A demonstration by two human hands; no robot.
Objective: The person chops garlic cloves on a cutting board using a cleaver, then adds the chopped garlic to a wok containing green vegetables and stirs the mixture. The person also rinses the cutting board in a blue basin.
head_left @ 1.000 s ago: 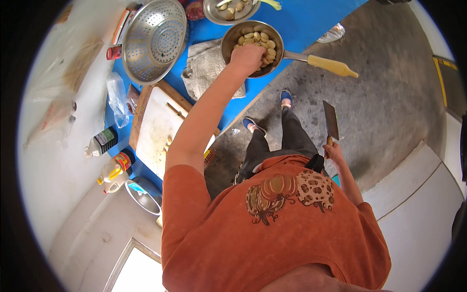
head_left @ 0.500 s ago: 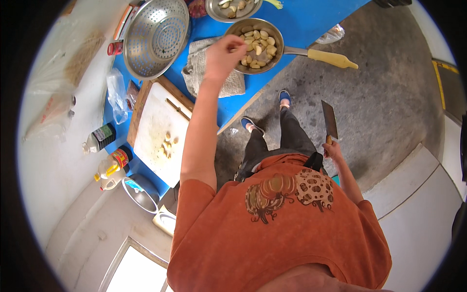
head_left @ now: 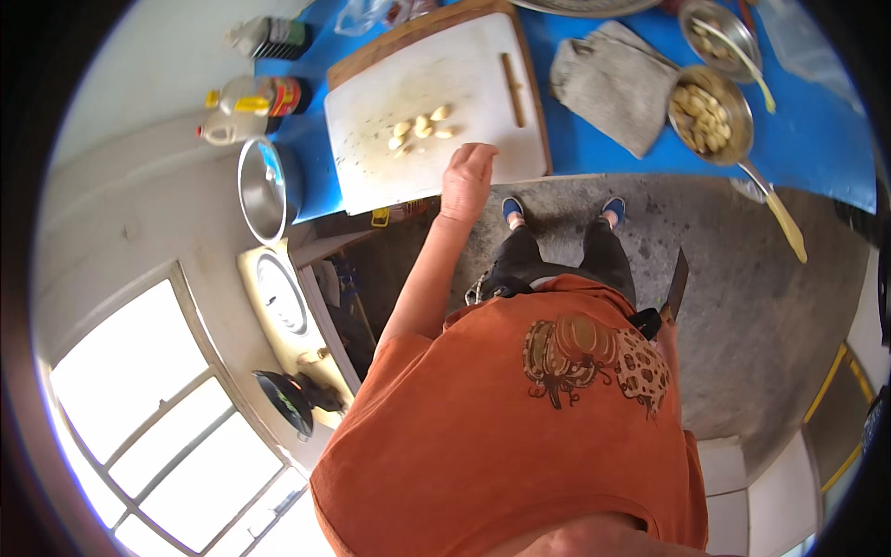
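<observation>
Peeled garlic cloves [head_left: 423, 126] lie loose on the white cutting board [head_left: 362, 107], which rests on a wooden board. Beside them, over the board's near edge, is my left hand [head_left: 467, 181]. Its fingers are bent and pressed together, and whatever they may hold is hidden. Low at my right side, my right hand [head_left: 668, 327] grips the handle of a cleaver [head_left: 678, 278], its blade pointing away from me. Much of this hand is hidden by my shirt. At the right of the table, a small pan [head_left: 748, 130] with a pale yellow handle holds many more cloves.
A folded grey cloth [head_left: 608, 84] lies between board and pan. Behind the pan stands a small steel bowl [head_left: 689, 20]. Bottles [head_left: 269, 96] and a steel pot [head_left: 294, 190] are left of the board. The pan's handle [head_left: 787, 227] juts past the table's near edge.
My left hand has moved from above the pan back to the cutting board. My view and body have turned left. The cleaver stays low in my right hand.
</observation>
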